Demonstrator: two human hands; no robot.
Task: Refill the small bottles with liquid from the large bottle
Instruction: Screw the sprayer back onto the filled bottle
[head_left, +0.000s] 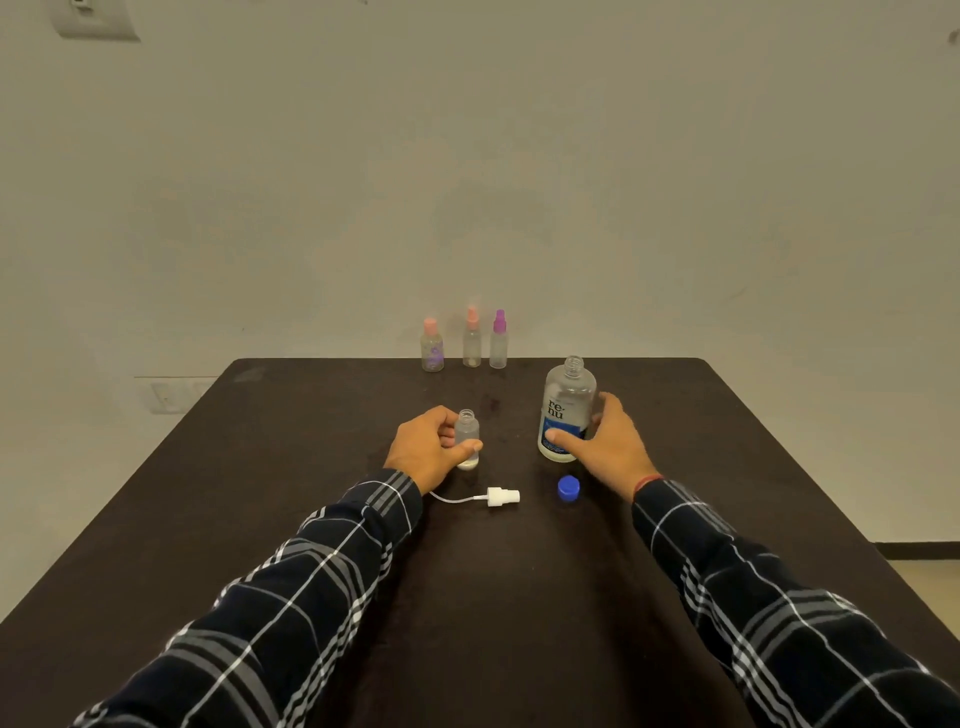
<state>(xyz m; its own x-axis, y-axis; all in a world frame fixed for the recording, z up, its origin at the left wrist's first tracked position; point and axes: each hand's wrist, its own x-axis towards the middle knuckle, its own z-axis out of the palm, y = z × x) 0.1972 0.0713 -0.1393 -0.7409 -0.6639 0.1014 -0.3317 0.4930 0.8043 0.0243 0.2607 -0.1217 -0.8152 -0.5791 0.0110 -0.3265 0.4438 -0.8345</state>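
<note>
A small clear bottle (467, 435) stands uncapped on the dark table (311, 467), and my left hand (428, 451) grips it from the left. Its white spray pump (501, 496) with a thin tube lies on the table just in front. The large clear bottle (566, 408) with a blue label stands open to the right, with my right hand (608, 444) wrapped around its lower part. Its blue cap (569, 489) rests on the table near my right wrist.
Three more small bottles stand in a row at the table's far edge: one with a pink cap (432, 345), one with a pink sprayer (471, 338), one with a purple sprayer (498, 340). A plain wall rises behind them.
</note>
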